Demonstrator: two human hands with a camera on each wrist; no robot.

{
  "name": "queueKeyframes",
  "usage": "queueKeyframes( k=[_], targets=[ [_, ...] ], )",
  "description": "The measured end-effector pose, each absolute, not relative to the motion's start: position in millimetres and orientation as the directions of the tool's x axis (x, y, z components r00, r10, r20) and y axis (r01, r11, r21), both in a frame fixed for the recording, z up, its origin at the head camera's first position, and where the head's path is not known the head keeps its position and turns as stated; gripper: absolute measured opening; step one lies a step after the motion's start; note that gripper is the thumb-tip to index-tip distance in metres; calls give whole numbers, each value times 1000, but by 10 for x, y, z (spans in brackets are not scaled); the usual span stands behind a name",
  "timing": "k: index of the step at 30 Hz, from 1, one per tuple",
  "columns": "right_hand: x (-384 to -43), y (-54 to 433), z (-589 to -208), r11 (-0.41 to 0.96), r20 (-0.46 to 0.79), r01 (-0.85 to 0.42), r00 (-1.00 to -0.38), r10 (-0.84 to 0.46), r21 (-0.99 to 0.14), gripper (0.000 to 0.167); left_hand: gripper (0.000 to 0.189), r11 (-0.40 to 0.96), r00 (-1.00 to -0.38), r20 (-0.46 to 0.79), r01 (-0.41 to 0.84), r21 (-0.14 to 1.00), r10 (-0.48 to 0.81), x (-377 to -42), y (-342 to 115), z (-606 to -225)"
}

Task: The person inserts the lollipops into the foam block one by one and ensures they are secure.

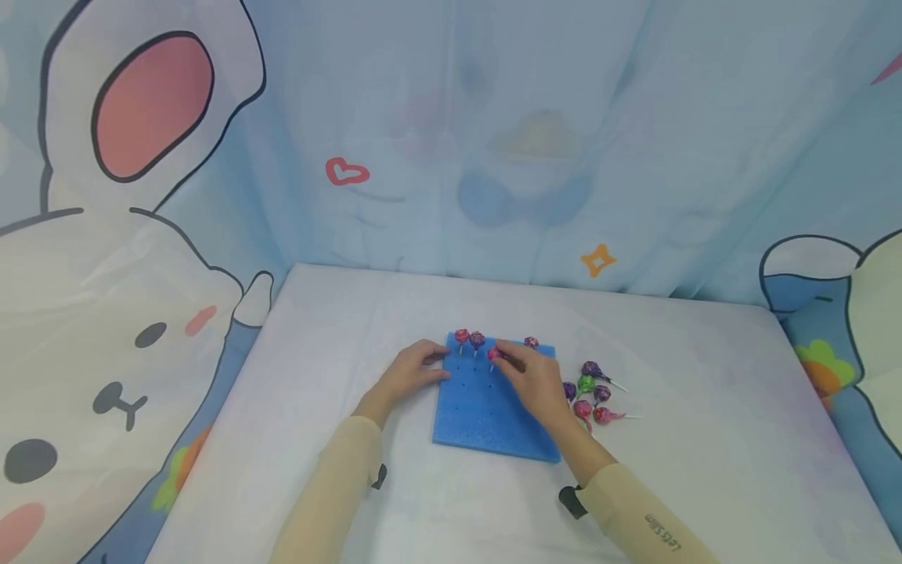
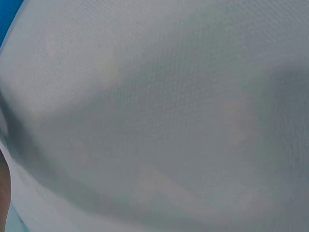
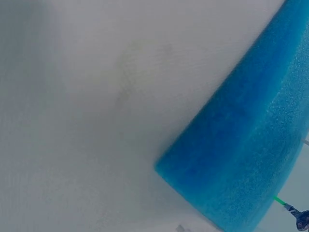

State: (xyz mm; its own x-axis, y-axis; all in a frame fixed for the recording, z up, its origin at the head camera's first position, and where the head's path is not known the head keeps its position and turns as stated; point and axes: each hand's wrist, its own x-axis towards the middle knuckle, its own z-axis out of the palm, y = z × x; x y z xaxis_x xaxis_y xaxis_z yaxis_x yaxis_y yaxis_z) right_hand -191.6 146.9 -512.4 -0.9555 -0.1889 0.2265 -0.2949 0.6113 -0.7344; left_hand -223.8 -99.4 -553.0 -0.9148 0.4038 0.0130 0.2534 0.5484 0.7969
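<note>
A blue foam board (image 1: 496, 427) with rows of small holes lies on the white-covered table. My right hand (image 1: 537, 384) reaches over it and pinches a pink-wrapped lollipop (image 1: 493, 355), its stick pointing down at the board's upper part. To its left, a red lollipop (image 1: 461, 336) and a dark-wrapped lollipop (image 1: 477, 339) stand upright on their sticks in the top row. Another lollipop (image 1: 532, 342) shows near the top right corner, partly behind my right hand. With fingertips at the board's left edge, my left hand (image 1: 407, 373) rests relaxed, thumb apart from the fingers.
Several wrapped lollipops lie in a loose group right of the board, among them a green one (image 1: 586, 384), a purple one (image 1: 592, 368) and a pink one (image 1: 604, 415). A cartoon-printed blue curtain (image 1: 451, 157) hangs behind the table (image 1: 719, 439).
</note>
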Motion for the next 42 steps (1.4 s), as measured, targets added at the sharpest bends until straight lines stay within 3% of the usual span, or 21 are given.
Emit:
queueKeyframes(
  k=[24,37,42],
  targets=[
    [-1921,1508,-5154,631,186,-262,-965,-186,-730,37,43,548,-914,26,265,793,405,-2211,-989,-5513],
    [-1754,1749,-4956,587,334,-344,-934,-131,-733,36,43,543,-913,26,265,796,408,-2236,-995,-5530],
    [-1624,1949,-4908,639,411,-383,-905,-113,-667,39,43,550,-916,11,251,796,402,-2218,-994,-5524]
  ],
)
